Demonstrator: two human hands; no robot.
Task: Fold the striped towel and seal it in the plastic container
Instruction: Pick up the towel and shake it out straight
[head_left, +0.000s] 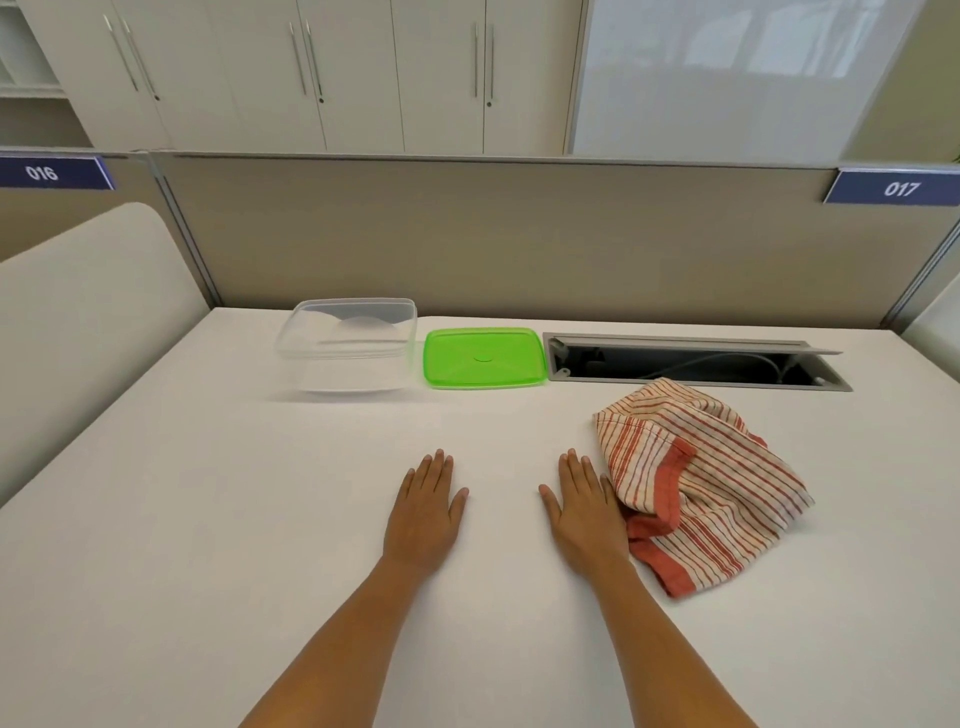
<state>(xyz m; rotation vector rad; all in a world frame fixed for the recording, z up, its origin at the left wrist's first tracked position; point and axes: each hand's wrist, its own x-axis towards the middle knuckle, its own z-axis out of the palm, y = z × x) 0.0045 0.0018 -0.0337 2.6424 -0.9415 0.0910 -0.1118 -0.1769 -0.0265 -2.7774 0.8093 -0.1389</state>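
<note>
A crumpled towel (701, 483) with red and cream stripes and a red border lies on the white table (208, 545) at the right. My right hand (584, 512) rests flat, palm down, its outer edge touching the towel's left side. My left hand (428, 512) lies flat on the bare table about a hand's width to the left, holding nothing. At the back stands a clear plastic container (348, 343), empty and uncovered. Its green lid (484, 357) lies flat just to its right.
An open cable hatch (696, 361) is set in the table behind the towel, right of the lid. A beige partition (493, 234) closes the back edge, with numbered signs 016 and 017. A cream panel (88, 322) stands along the left side.
</note>
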